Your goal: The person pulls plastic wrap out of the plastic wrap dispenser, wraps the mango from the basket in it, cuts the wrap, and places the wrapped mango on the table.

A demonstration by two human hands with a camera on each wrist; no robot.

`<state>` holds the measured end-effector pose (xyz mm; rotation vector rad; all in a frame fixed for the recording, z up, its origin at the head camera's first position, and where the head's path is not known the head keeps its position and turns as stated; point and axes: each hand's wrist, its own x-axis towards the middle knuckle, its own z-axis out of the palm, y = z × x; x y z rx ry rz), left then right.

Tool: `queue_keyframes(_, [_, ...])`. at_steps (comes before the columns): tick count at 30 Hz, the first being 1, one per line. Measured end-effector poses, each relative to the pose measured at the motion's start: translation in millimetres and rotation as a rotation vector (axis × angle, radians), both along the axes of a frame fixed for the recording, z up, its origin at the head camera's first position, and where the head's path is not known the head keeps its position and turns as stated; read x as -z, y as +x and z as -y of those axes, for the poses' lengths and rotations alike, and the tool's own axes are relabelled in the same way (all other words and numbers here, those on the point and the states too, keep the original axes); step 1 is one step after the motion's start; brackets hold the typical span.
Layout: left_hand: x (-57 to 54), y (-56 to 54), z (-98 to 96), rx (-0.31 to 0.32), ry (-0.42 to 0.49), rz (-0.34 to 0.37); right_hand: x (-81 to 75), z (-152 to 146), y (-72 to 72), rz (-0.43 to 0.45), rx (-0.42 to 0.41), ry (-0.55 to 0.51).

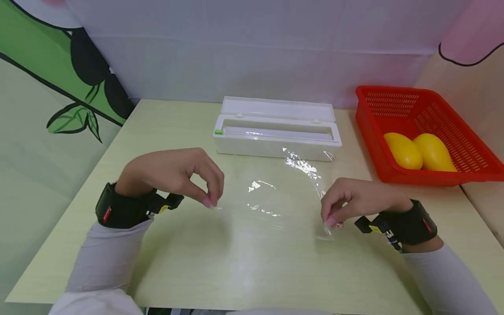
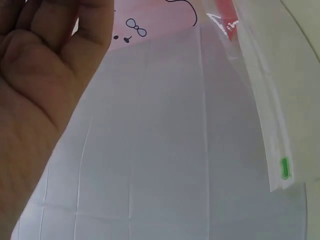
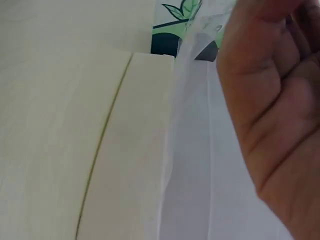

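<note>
A sheet of clear plastic wrap (image 1: 303,167) stretches toward me from the white cling film dispenser box (image 1: 275,148), whose lid (image 1: 277,109) is tipped back. My left hand (image 1: 185,175) pinches one near corner of the film between thumb and fingers. Opposite it, my right hand (image 1: 348,199) pinches the other corner, where the film is bunched. Both hands are just above the table, in front of the box. In the left wrist view, the box's green piece (image 2: 285,168) shows; the fingertips are out of frame. The right wrist view has the box (image 3: 132,140) beside my palm (image 3: 280,105).
To the right stands a red plastic basket (image 1: 393,175) holding two smooth yellow oval objects (image 1: 402,151). The pale wooden table (image 1: 236,275) meets a light cloth backdrop (image 1: 275,65) behind the box. A printed green and black pattern (image 1: 94,70) hangs at the left.
</note>
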<state>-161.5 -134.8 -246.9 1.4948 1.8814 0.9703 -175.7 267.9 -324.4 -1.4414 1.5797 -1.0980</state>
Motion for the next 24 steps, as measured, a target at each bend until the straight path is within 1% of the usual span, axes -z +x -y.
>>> queue_keyframes(2, [4.5,0.3,-2.8,0.007,-0.051,0.013,7.4,6,1.0,0.040,0.018,0.071])
queue_keyframes(4, [9.3,1.0,-7.2,0.031,-0.088,0.024,13.0,11,1.9,0.067,0.024,0.123])
queue_keyframes(8, [20.0,2.8,-21.9,0.073,-0.181,0.043,22.2,18,2.5,0.071,0.020,0.169])
queue_keyframes(12, [28.2,3.5,-34.9,0.060,-0.344,0.086,28.1,21,1.4,0.076,0.035,0.204])
queue_keyframes(15, [35.2,2.1,-41.3,0.063,-0.469,0.124,31.8,23,0.7,0.078,0.035,0.230])
queue_keyframes(16, [38.1,1.2,-43.1,0.072,-0.500,0.128,32.9,23,0.8,0.080,0.036,0.239])
queue_keyframes(20, [50.2,-3.0,-50.1,0.103,-0.591,0.149,37.0,25,2.7,0.083,0.057,0.277])
queue_keyframes(24, [63.0,-4.4,-57.7,0.122,-0.655,0.213,38.9,25,5.9,0.089,0.083,0.342])
